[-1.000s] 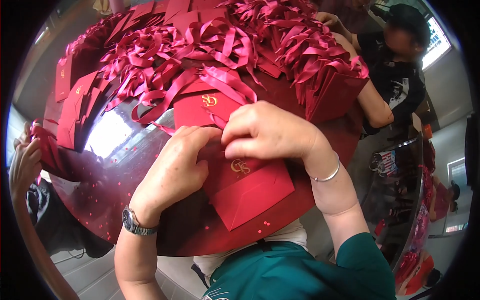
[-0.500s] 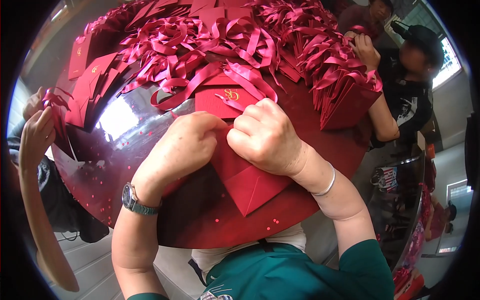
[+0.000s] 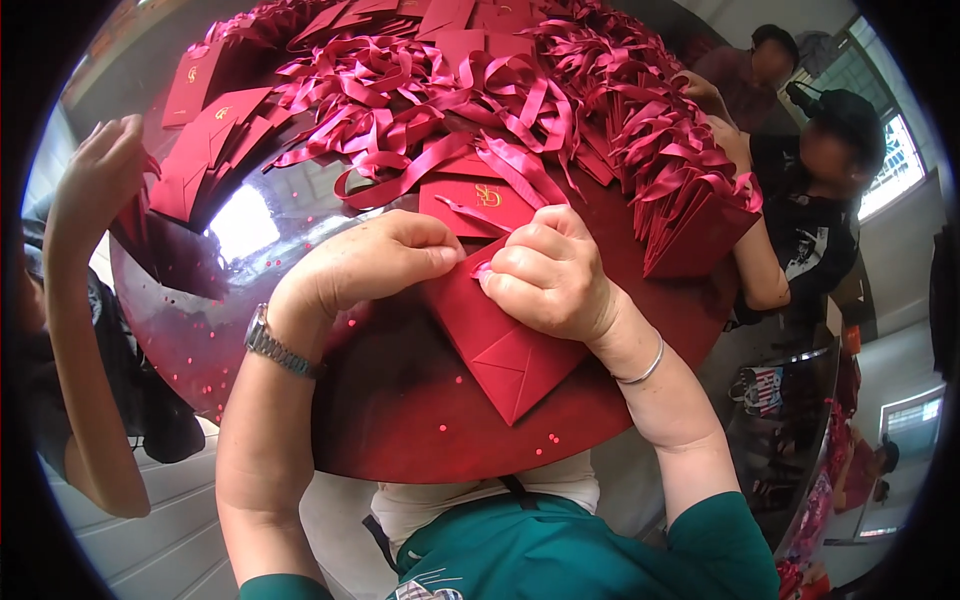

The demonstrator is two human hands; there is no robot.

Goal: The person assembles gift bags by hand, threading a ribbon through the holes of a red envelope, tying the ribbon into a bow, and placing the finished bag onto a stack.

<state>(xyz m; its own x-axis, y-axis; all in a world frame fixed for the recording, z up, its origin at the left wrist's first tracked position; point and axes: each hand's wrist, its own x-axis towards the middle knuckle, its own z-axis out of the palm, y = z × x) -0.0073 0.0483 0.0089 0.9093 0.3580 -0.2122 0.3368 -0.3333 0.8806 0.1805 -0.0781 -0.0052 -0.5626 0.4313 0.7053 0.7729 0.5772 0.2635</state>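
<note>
Fingertips [image 3: 448,258] of the left hand [image 3: 360,268] pinch shut right at the centre of the frame, and they meet the curled fingers [image 3: 520,262] of the right hand [image 3: 548,278], both sets nipping a thin red ribbon end [image 3: 480,270] at the top edge of a red envelope [image 3: 500,345]. That envelope lies flap-side up on the glossy dark red round table [image 3: 400,420], just below centre, its pointed corner aimed down at the person's green top. A metal wristwatch [image 3: 272,342] sits on the left wrist, a thin silver bangle [image 3: 645,368] on the right.

Just beyond the knuckles, a second red envelope with a gold emblem [image 3: 470,200] rests flat, touching the loose tails of ribbon above it. Further up, a big tangle of red ribbons [image 3: 430,90] covers the upper middle of the table. A stack of ribboned envelopes [image 3: 690,190] stands packed together at the upper right, and flat red envelopes [image 3: 205,140] fan out at the upper left.

At the left edge another person's raised hand [image 3: 95,175] hovers by those flat ones. At the far upper right, a person in a dark shirt [image 3: 810,230] leans on the table rim.
</note>
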